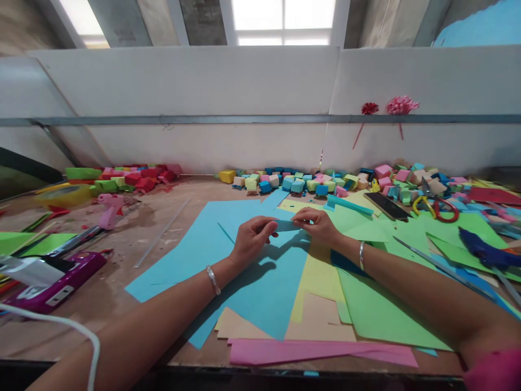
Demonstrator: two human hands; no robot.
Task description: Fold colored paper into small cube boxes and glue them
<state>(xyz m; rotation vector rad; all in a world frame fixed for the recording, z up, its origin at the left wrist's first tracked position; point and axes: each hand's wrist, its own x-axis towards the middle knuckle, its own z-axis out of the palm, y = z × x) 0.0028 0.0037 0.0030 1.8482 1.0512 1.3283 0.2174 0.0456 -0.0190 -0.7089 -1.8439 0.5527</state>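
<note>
Between my two hands a small strip of blue paper (287,225) is stretched, raised over the sheets on the table. My left hand (255,237) pinches its left end between thumb and fingers. The strip's right end is pinched by my right hand (318,224). Below them lie large light blue sheets (260,293), with a yellow sheet (325,271) partly covered next to them. A thin dark blue sliver (225,232) rests on the blue paper left of my left hand.
Folded paper cubes (297,185) line the back. On the right are green sheets (391,304), a phone (387,206), red-and-yellow-handled scissors (435,208) and a blue-handled tool (484,250). On the left are a pink glue gun (109,210), a purple power strip (61,282) and a white cable (91,339).
</note>
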